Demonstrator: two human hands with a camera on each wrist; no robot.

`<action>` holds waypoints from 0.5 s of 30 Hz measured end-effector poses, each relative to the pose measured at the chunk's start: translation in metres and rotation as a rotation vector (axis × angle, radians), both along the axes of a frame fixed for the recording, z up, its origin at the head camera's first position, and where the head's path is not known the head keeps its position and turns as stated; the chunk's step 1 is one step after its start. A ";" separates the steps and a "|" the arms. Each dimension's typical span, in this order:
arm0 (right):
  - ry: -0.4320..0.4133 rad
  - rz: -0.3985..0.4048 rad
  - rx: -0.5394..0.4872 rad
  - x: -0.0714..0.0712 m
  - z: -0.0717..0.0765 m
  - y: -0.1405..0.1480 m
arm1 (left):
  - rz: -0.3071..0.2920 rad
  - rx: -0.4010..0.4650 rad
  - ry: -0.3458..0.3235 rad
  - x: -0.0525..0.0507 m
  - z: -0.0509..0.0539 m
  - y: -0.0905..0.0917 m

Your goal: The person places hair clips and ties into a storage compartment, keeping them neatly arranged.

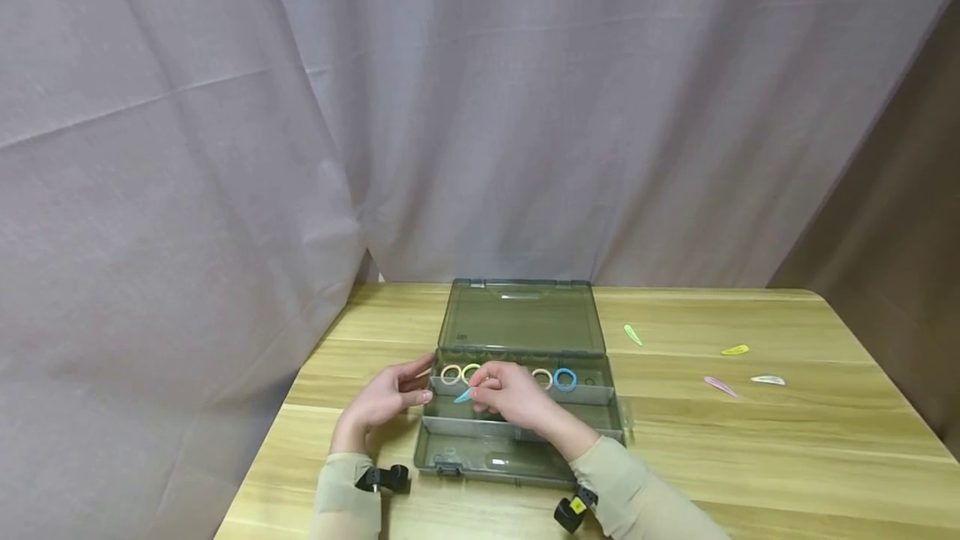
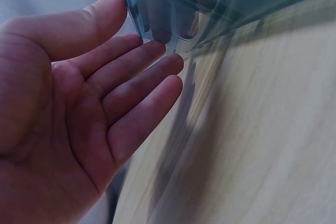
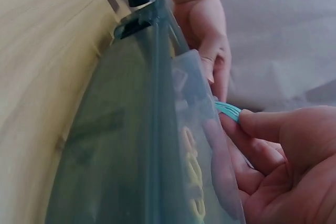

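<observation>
At the far left, the left hand [image 1: 382, 397] has its fingers extended and loosely parted along the left wall of the translucent olive box [image 1: 480, 458], its thumb near the rim. The box stands on the desk [image 1: 750, 473] just right of that hand, its open lid [image 1: 521, 319] lying beyond both hands. In the rear row, ahead of the right hand's fingers and to their left, are a pale beige ring [image 1: 444, 376] and a yellow ring [image 1: 466, 369]. The right hand [image 1: 513, 397] pinches a turquoise clip [image 1: 461, 397] between thumb and finger; the clip slants down-left from the fingertips over the middle row, and whether it touches the box cannot be told. Just right of this hand's knuckles sit another beige ring [image 1: 546, 371] and a blue ring [image 1: 573, 380]. Well right of the right hand lie a green clip [image 1: 632, 334], a pink clip [image 1: 721, 387], a yellow clip [image 1: 735, 349] and a white clip [image 1: 768, 380].
</observation>
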State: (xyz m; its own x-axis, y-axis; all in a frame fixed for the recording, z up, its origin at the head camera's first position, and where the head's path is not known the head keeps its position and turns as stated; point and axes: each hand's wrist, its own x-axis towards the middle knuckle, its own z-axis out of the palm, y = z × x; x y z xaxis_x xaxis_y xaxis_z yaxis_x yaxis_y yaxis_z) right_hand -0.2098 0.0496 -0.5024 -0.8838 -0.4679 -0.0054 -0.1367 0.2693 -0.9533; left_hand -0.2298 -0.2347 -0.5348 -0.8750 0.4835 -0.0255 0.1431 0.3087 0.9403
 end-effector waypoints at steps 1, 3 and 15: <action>0.010 -0.001 0.009 0.000 -0.001 -0.004 | -0.001 0.000 0.002 0.000 0.000 0.000; 0.023 -0.006 0.032 -0.001 -0.003 -0.011 | -0.006 0.004 0.005 0.001 0.000 0.001; 0.097 0.019 0.139 -0.001 -0.012 -0.027 | -0.050 0.019 -0.009 0.000 -0.001 -0.002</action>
